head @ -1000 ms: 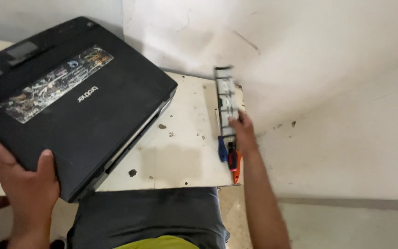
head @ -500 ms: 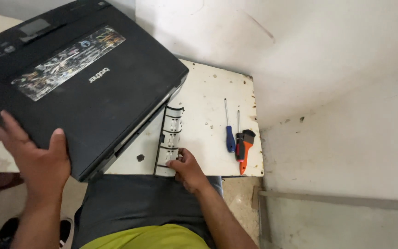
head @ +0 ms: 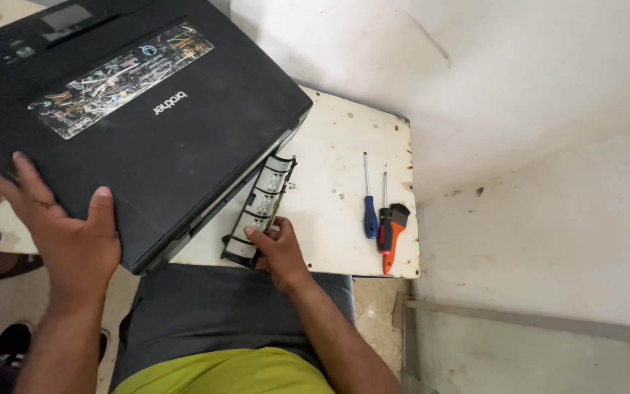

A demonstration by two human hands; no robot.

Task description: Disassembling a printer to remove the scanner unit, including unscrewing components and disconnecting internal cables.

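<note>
A large black printer [head: 133, 117] lies tilted on a worn white table [head: 337, 160], overhanging its near edge. My left hand [head: 67, 233] grips the printer's near corner, thumb on top. My right hand [head: 278, 252] holds the near end of a long black roller frame with white segments [head: 260, 208], which lies beside the printer's side opening and touches it. The part of the frame under my fingers is hidden.
A blue-handled screwdriver [head: 370, 211] and an orange-and-black-handled screwdriver [head: 390, 230] lie side by side near the table's right edge. White walls and floor [head: 534, 219] stand to the right. My lap in dark trousers [head: 235, 314] is below the table.
My right hand carried the roller frame from the table's right edge, by the screwdrivers, across to the printer's side. The printer shifted slightly in my left hand.
</note>
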